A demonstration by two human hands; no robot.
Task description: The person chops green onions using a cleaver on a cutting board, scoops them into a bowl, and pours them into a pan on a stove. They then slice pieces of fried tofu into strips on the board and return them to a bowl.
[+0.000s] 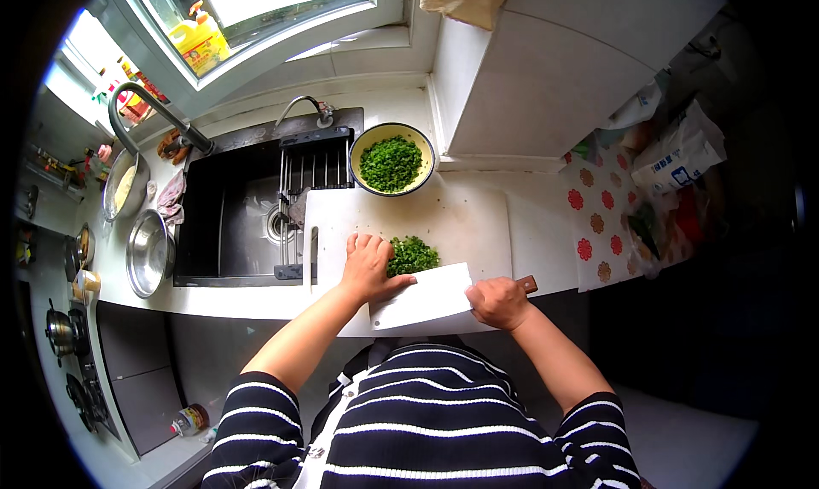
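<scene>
My right hand (501, 303) is wrapped round a cleaver at the base of its blade, and the wooden handle end sticks out past the fist. The broad, bright cleaver blade (426, 294) lies flat or nearly so over the near edge of the white cutting board (469, 220). Against its far edge rests a small pile of chopped green onions (415, 255). My left hand (368, 265) is open at the pile's left side, its fingers on the board and its thumb reaching over the blade. A yellowish bowl with a dark rim (358, 175) stands behind the board, filled with more chopped greens (391, 163).
Left of the board is a dark sink (217, 207) with a rack (316, 166) across it and a tall faucet (141, 96). A metal bowl (148, 254) sits beside the sink. Bags (680, 160) lie on a flowered cloth (597, 224) at right, past a wall corner (478, 139).
</scene>
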